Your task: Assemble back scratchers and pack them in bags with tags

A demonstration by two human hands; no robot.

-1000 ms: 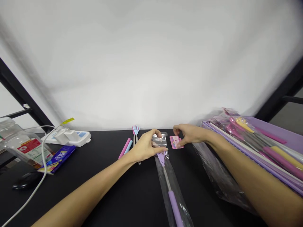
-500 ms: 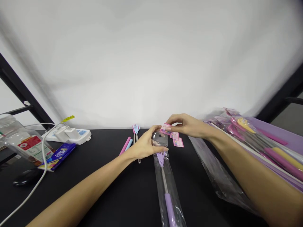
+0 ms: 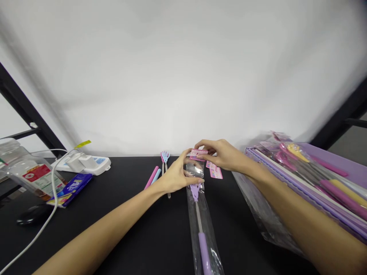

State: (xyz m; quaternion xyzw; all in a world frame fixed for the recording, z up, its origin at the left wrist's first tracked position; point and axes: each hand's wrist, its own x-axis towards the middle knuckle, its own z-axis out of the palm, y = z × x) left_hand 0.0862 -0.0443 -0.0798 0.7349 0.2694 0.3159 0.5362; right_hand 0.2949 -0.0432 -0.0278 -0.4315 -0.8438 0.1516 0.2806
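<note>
A purple back scratcher (image 3: 203, 244) with a hand-shaped head and metal rod lies in a clear plastic bag (image 3: 212, 233). My left hand (image 3: 177, 173) grips the bag's upper end, its thumb across the plastic just above the scratcher head. In my right hand (image 3: 219, 152) a small pink printed card (image 3: 197, 154) is pinched at the bag's top edge, near my left fingertips. More pink cards (image 3: 215, 172) lie on the table beneath my right hand. Left of the bag are back scratchers with blue and pink heads (image 3: 165, 156) and pink and blue handles (image 3: 151, 177).
A purple bin (image 3: 329, 152) at right holds several bagged back scratchers. Flat clear bags (image 3: 266, 217) lie under my right forearm. At left are a power strip (image 3: 99, 166), a white cable (image 3: 53, 183), a plastic jar (image 3: 31, 172), a blue snack packet (image 3: 73, 187) and a black mouse (image 3: 34, 215).
My right hand has shifted slightly left with the pink card, which now lies more level across the bag's top edge. My left hand stays almost in place.
</note>
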